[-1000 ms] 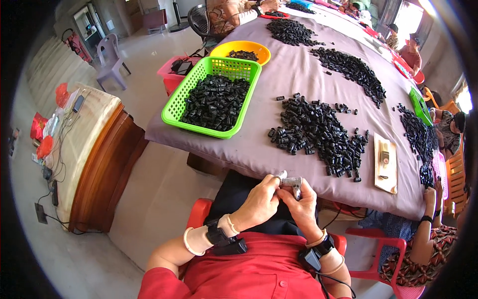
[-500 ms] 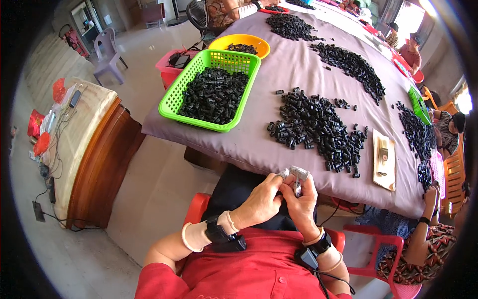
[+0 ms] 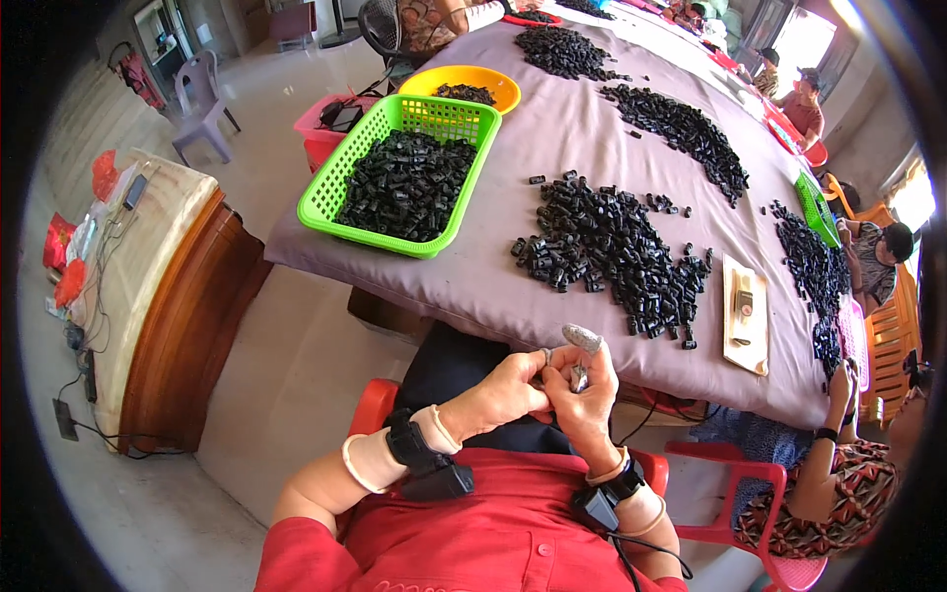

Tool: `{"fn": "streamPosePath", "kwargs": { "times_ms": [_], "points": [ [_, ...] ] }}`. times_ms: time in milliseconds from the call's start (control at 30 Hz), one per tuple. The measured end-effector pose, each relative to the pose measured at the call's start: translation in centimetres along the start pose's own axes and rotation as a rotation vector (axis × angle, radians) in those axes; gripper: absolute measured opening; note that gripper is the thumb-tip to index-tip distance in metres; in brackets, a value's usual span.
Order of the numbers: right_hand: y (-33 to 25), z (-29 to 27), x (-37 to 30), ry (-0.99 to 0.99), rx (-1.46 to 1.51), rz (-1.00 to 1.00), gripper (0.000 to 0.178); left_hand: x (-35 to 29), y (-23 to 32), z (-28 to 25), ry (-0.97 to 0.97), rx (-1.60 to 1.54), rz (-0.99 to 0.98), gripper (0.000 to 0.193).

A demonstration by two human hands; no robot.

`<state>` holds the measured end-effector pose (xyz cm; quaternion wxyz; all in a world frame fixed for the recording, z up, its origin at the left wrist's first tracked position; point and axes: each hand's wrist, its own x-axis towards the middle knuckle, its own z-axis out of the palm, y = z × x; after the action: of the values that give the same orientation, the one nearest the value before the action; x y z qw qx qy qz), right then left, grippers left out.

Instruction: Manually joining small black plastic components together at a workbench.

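My left hand [image 3: 510, 392] and my right hand [image 3: 584, 405] meet over my lap, just off the near table edge. Both are closed, with thumbs and fingers pinched together. What they hold, if anything, is mostly hidden by the fingers. A grey wrapping [image 3: 582, 338] covers the tip of a raised finger on my right hand, and more grey shows lower between the hands. On the table beyond lies a heap of small black cylindrical parts [image 3: 612, 252]. A green plastic basket [image 3: 314, 204] to the left holds more black parts.
Behind the basket stands a yellow bowl [image 3: 508, 92] of dark pieces. A pale board [image 3: 732, 331] with a small tool lies right of the heap. Further heaps [image 3: 681, 128] run down the purple cloth. A person [image 3: 824, 483] sits at the right, near a red chair [image 3: 735, 503].
The whole view has shifted slightly, so the table appears a little further left. My right hand's wrapped finger is now lifted away from the left fingers, while the hands stay together.
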<state>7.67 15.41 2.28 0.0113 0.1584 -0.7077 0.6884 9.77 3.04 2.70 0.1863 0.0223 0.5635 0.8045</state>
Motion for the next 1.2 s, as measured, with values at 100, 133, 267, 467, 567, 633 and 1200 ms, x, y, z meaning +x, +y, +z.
{"fn": "streamPosePath", "kwargs": {
  "times_ms": [100,133,267,467,567,633,1200],
  "points": [
    [0.6,0.1,0.0,-0.007,-0.047,0.037,0.044,0.6,-1.4,-0.6,-0.003,-0.008,-0.04,0.036],
    [1.1,0.0,0.2,-0.027,-0.061,0.076,0.043,0.9,-2.0,-0.9,0.066,0.259,0.121,0.034],
    [1.0,-0.8,1.3,-0.087,0.003,0.124,0.039,2.2,-2.2,-3.1,0.174,0.722,0.184,0.018],
    [2.4,-3.7,3.1,-0.001,-0.101,0.176,0.027,7.2,1.3,-6.1,0.608,0.998,0.544,0.017],
    [2.8,-3.7,3.1,-0.006,-0.063,0.174,0.026,8.9,2.5,-6.3,0.646,1.077,0.549,0.021],
    [2.7,-3.5,3.0,-0.008,-0.109,0.162,0.024,9.6,2.3,-6.1,0.65,1.127,0.551,0.022],
    [2.6,-3.7,3.0,-0.003,-0.125,0.194,0.016,7.0,3.3,-4.5,0.542,0.951,0.643,0.023]
  ]
}}
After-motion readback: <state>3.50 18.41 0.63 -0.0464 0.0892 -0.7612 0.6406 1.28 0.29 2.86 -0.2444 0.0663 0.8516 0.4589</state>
